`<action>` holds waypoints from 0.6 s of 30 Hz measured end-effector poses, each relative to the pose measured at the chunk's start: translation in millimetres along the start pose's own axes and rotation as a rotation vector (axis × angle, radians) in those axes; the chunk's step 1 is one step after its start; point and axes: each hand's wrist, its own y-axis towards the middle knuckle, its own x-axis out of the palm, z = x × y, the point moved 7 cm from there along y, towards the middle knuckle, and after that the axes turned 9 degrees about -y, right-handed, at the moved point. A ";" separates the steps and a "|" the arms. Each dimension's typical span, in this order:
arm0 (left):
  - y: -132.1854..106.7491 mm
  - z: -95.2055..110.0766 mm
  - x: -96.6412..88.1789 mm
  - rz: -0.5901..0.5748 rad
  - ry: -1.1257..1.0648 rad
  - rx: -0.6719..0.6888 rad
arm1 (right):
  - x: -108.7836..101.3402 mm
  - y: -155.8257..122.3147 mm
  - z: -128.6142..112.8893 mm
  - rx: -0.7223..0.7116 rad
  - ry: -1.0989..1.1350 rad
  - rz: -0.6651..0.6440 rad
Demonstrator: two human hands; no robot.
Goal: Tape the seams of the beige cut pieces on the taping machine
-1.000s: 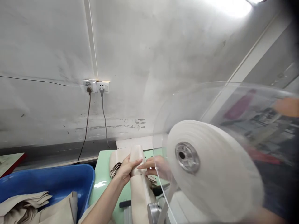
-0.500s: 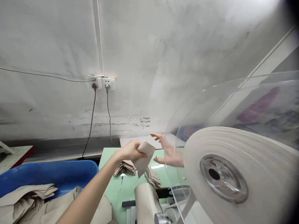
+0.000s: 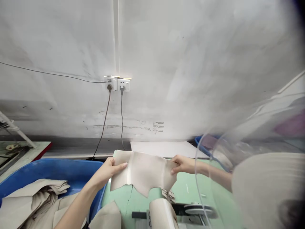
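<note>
A beige fabric piece (image 3: 144, 171) is stretched flat in the air above the green table (image 3: 190, 190). My left hand (image 3: 107, 171) pinches its left edge and my right hand (image 3: 182, 164) pinches its right edge. Both hands are closed on the cloth. Below the piece stands a beige rounded form (image 3: 162, 213) of a machine. A few more beige pieces (image 3: 168, 194) lie on the table just under the held one, mostly hidden.
A blue tub (image 3: 62, 173) with folded beige pieces (image 3: 35, 198) stands at the left. A big white tape roll (image 3: 267, 190) behind a clear disc (image 3: 214, 178) fills the right. A white board (image 3: 166, 149) lies at the back by the wall sockets (image 3: 117, 83).
The left hand held the piece crumpled alone; now both hands hold it spread out flat between them. The view has shifted left, so the roll sits further right.
</note>
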 end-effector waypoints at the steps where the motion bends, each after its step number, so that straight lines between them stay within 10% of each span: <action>1: 10.3 -12.9 -7.9 0.036 -0.045 -0.011 | 0.1 10.8 -0.2 0.010 -0.041 -0.088; 7: 83.4 -49.5 -59.9 0.391 0.150 0.009 | -2.6 92.7 16.7 0.156 -0.313 -0.189; 11: 65.3 -70.2 -70.5 0.431 0.274 0.036 | -1.4 108.8 17.0 0.154 -0.457 -0.108; 14: 21.1 -114.9 -41.1 0.112 0.448 0.023 | -12.6 72.8 1.2 0.081 -0.478 -0.135; 16: -17.9 -155.5 -9.6 -0.289 0.874 0.086 | -22.9 28.0 -14.1 -0.019 -0.453 -0.109; 18: -52.5 -185.8 -3.3 -0.406 1.276 0.211 | -31.0 -26.0 -28.3 -0.136 -0.384 0.095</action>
